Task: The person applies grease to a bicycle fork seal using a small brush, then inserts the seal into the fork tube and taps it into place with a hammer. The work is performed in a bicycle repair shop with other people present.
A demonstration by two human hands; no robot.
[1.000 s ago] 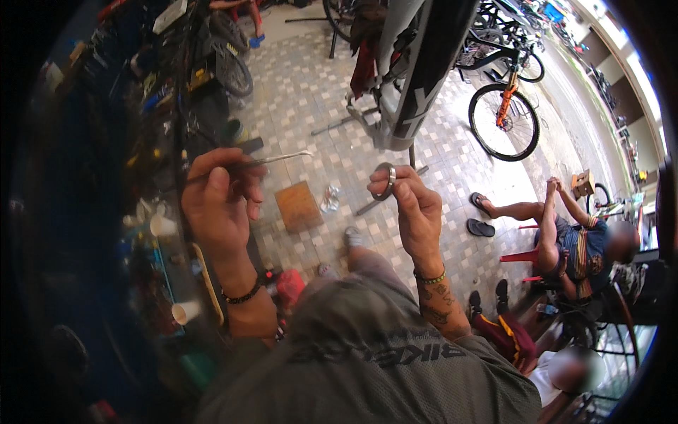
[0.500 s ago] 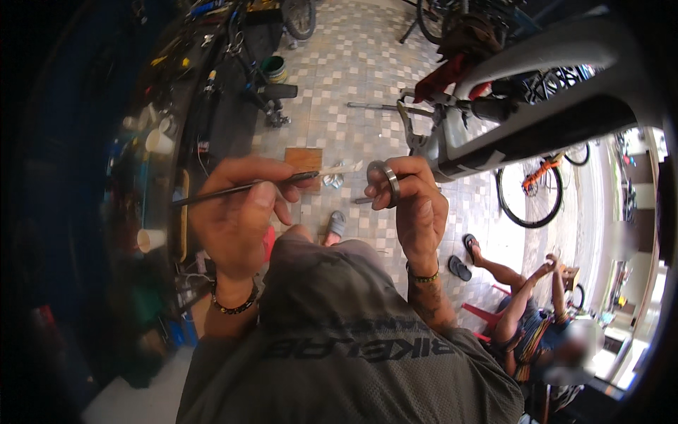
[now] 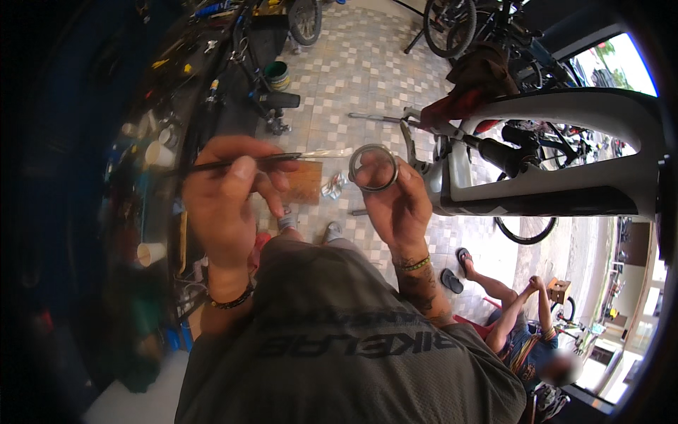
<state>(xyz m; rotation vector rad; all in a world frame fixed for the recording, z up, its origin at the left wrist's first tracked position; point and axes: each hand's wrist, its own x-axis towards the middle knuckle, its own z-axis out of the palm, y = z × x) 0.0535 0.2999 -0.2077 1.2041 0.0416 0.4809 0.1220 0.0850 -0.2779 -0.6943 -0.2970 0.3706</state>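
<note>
My left hand is closed around a thin brush with a dark handle and pale bristles. The bristle end points right, close beside the near side of a metal ring that looks like a bearing. My right hand grips this ring by its edge, with the fingers behind it and its round opening turned toward me. In this view I cannot tell whether the bristles touch the ring. Just to the right stands a white and black bicycle frame.
A cluttered dark workbench with paper cups runs along the left. On the tiled floor lie a brown board and crumpled foil. A green bucket stands farther off. Another person sits at the lower right.
The ring has turned from nearly edge-on to facing me, and my right hand has shifted slightly left. My left hand and the brush have moved left and up. The view has tilted.
</note>
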